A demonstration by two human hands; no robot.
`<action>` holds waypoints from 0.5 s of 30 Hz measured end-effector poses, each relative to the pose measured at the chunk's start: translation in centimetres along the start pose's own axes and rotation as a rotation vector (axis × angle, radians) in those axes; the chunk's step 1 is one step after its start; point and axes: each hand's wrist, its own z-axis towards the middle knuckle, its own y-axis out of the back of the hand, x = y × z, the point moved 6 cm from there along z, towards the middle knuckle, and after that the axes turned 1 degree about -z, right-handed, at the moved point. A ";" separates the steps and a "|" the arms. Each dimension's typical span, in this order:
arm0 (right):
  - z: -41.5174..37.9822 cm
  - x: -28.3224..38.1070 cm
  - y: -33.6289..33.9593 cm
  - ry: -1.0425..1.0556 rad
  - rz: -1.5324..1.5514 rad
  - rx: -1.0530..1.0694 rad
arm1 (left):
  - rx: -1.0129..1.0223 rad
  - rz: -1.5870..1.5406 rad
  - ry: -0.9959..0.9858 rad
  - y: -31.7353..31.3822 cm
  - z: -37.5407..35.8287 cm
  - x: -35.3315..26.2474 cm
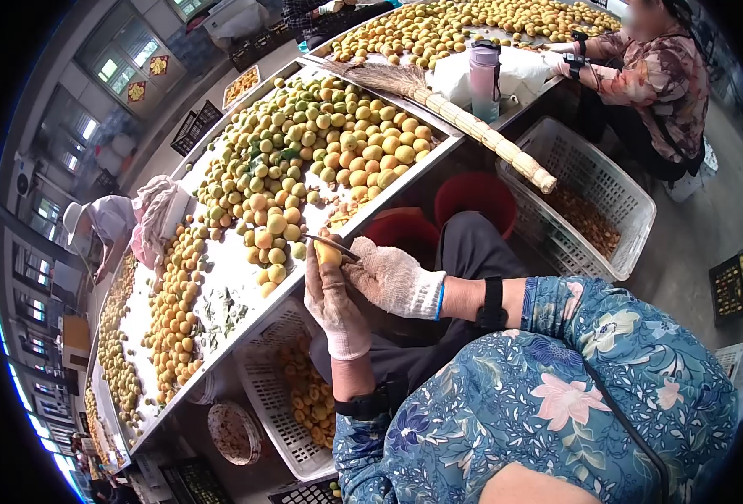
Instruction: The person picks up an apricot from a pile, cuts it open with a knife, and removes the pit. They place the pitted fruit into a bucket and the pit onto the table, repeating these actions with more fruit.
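My left hand (331, 307), in a pale glove with a stained palm, is closed around a yellow apricot (328, 254) at the table's near edge. In my right hand (388, 277), also gloved, is a small knife (314, 238) with a thin dark blade. The blade lies across the top of the apricot, and the two hands are close together. Just beyond them, many green-to-orange apricots (371, 155) are heaped on the white table (235, 252).
A straw broom (472, 126) and a bottle (484, 80) lie across and stand on the table divider. Below are red buckets (476, 197), a white crate (632, 244) and another crate (258, 357) holding split fruit. Co-workers (653, 84) sit at right and stand far left.
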 end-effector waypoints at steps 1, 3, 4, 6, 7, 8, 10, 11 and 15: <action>0.0 0.1 0.2 -0.031 0.002 0.022 | 0.005 0.000 0.003 -0.2 0.0 0.1; -0.2 -0.4 0.0 -0.017 0.027 -0.002 | 0.005 0.048 -0.016 -0.5 0.0 0.2; -0.2 -0.4 0.2 0.002 0.051 -0.023 | 0.012 0.047 -0.014 -0.6 0.1 0.4; -0.4 -0.5 0.5 0.033 0.097 -0.037 | 0.025 -0.036 0.056 -0.8 0.1 1.3; -0.5 -0.2 0.8 0.069 0.144 -0.044 | 0.030 -0.034 0.060 -0.8 0.1 1.3; -0.5 -0.2 1.1 0.064 0.148 -0.046 | 0.066 -0.001 0.020 -1.0 0.1 1.0; -0.4 0.0 1.7 0.042 0.116 0.018 | 0.105 0.033 -0.018 -1.3 0.1 0.8; -0.4 0.2 1.9 0.019 0.123 0.040 | 0.103 -0.019 0.006 -1.3 0.1 0.9; 0.6 -0.4 2.0 -0.080 0.065 0.165 | 0.118 -0.005 0.058 -0.7 0.2 1.4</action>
